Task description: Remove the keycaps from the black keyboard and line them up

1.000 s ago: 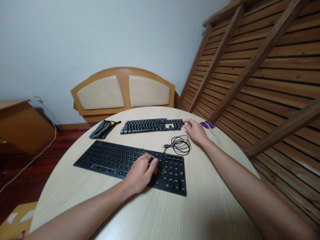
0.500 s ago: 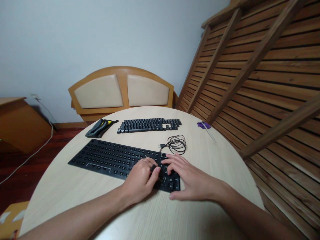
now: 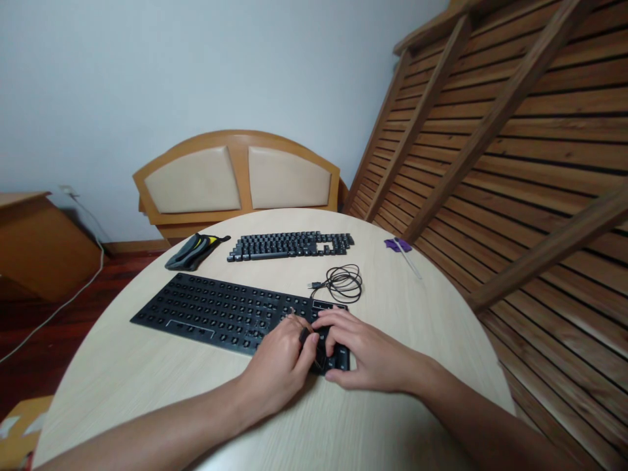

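Note:
A black keyboard (image 3: 196, 306) lies on the table, with bare switches over most of it and some keycaps at its right end. My left hand (image 3: 282, 350) is closed around a wire keycap puller (image 3: 304, 335) with a dark handle, over the right part of the keyboard. The puller's wire tip reaches down among the keys, partly hidden by the fingers. My right hand (image 3: 366, 350) grips the keyboard's right end, fingers curved over the top and thumb at the near edge. Its fingertips are close to the puller.
Removed black keycaps (image 3: 289, 245) stand in keyboard-like rows farther back. A coiled USB cable (image 3: 343, 282) lies behind the keyboard. At the left is a black, grey and yellow pouch (image 3: 196, 251); a purple cloth (image 3: 396, 245) with a thin light tool (image 3: 411, 263) lies right. A slatted wooden panel (image 3: 515, 150) leans beside the round table (image 3: 392, 432).
My left hand has shifted slightly right with the puller. My right hand has moved slightly left, bringing its fingertips close to the puller.

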Available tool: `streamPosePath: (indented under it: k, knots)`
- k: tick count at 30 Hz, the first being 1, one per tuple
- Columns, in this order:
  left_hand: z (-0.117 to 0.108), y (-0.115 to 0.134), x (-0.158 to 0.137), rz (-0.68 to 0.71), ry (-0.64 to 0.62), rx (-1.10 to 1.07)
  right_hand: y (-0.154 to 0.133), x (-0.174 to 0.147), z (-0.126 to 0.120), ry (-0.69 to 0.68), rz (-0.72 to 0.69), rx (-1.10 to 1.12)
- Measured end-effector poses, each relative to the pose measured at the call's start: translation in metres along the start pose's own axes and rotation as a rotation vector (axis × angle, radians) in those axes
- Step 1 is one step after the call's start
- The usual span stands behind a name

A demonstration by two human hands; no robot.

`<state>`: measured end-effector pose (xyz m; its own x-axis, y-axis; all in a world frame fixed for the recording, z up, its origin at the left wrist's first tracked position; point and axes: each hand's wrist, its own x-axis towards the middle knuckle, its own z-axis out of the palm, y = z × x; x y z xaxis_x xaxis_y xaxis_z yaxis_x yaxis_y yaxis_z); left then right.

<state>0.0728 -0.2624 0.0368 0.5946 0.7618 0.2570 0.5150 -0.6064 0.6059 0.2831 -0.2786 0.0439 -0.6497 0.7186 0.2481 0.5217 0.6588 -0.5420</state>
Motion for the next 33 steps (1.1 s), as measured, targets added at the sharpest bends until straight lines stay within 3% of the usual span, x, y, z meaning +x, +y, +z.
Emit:
streamPosePath:
  k: [19,26,33]
  knots:
    - [0.006,-0.003,-0.004,-0.084,0.046,-0.213,0.007,0.002,0.014,0.095,-0.021,0.071]
    - [0.008,-0.007,-0.005,-0.114,0.049,-0.222,0.013,0.0,0.026,0.194,-0.014,0.116]
    - [0.01,-0.007,-0.006,-0.122,0.066,-0.225,0.017,-0.001,0.028,0.198,-0.013,0.14]
